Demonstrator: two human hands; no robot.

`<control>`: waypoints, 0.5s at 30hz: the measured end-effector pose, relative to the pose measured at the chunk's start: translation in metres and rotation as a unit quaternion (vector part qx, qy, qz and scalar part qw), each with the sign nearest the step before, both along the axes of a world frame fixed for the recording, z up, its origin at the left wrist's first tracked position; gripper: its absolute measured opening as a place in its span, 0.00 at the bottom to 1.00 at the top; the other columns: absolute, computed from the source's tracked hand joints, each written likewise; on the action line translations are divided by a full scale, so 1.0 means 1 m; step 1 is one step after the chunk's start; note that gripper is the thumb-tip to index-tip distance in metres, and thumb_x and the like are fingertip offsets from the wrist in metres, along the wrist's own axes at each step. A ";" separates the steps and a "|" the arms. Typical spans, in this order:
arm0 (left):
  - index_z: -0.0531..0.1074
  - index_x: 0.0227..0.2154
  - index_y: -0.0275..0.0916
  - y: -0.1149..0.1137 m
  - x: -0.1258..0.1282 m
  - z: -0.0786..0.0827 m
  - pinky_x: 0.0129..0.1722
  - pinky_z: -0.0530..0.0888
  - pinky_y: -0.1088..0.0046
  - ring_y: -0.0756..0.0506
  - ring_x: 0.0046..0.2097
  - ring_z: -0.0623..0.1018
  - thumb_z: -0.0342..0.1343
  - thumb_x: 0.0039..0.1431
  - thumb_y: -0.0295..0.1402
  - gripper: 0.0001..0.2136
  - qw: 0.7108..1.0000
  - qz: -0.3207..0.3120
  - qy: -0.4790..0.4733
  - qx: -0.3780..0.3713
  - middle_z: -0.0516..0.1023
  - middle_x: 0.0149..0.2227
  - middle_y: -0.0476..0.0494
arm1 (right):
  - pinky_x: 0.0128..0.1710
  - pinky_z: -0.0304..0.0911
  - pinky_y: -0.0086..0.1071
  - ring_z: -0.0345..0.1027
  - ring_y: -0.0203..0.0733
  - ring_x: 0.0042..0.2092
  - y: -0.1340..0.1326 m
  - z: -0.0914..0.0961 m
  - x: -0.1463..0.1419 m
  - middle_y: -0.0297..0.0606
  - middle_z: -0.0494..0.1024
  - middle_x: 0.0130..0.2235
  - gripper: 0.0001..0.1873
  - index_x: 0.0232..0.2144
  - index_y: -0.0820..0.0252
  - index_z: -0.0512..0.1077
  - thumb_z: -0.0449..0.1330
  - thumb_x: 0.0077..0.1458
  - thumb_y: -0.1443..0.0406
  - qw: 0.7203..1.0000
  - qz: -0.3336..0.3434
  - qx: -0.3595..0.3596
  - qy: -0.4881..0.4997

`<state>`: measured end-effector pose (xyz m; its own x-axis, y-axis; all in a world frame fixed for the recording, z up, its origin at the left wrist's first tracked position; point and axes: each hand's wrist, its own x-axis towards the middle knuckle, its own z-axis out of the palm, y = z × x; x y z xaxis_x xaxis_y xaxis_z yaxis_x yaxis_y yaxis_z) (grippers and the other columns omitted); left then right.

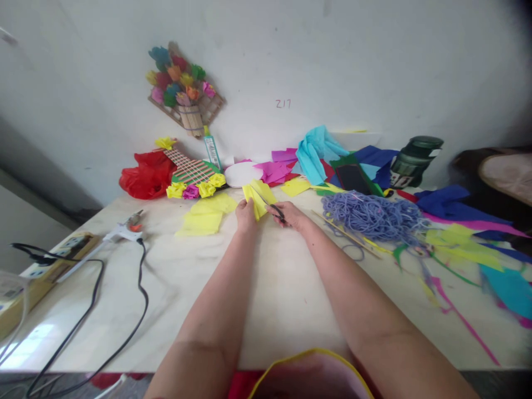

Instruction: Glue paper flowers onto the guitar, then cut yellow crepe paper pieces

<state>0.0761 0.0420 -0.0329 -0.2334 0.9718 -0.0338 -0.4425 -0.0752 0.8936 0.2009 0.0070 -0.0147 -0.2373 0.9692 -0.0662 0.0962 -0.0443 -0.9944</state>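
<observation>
My left hand (246, 214) is closed on a piece of yellow crepe paper (260, 195), held up above the middle of the table. In my right hand (291, 215) is a pair of scissors (276, 210) with dark handles, the fingers wrapped round them. Their blades lie across the yellow paper; whether they are cutting through it I cannot tell. Flat on the table to the left of my left hand lie more yellow paper sheets (203, 219). Behind the held paper sits a white disc (243, 174).
On the left are a glue gun (127, 230) with its cable and a power strip (62, 260). A stick panel (193, 166) with paper flowers stands at the back. To the right lie purple yarn (372, 216), a thin stick (344, 234), coloured paper scraps and a dark green jar (415, 160).
</observation>
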 end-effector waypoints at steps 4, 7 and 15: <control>0.65 0.25 0.36 -0.004 0.002 0.004 0.32 0.69 0.68 0.48 0.25 0.72 0.51 0.47 0.31 0.04 1.000 0.003 -0.010 -0.005 0.71 0.24 0.46 | 0.10 0.47 0.21 0.51 0.25 0.12 0.002 -0.003 0.000 0.24 0.61 0.12 0.19 0.22 0.62 0.63 0.62 0.40 0.52 1.000 0.003 0.005 0.002; 0.65 0.26 0.36 -0.003 0.002 0.003 0.32 0.70 0.68 0.48 0.26 0.72 0.50 0.48 0.30 0.03 1.000 0.002 -0.014 0.000 0.71 0.25 0.45 | 0.10 0.48 0.21 0.50 0.25 0.12 0.002 -0.003 0.000 0.24 0.61 0.13 0.19 0.22 0.62 0.64 0.62 0.40 0.52 1.000 0.002 0.000 -0.003; 0.65 0.28 0.36 0.002 0.000 -0.003 0.30 0.70 0.69 0.48 0.25 0.72 0.51 0.48 0.32 0.05 1.000 0.000 -0.018 0.002 0.72 0.25 0.45 | 0.10 0.47 0.21 0.50 0.25 0.12 0.005 -0.005 0.000 0.24 0.61 0.13 0.18 0.22 0.63 0.64 0.62 0.40 0.53 1.000 0.002 0.011 -0.011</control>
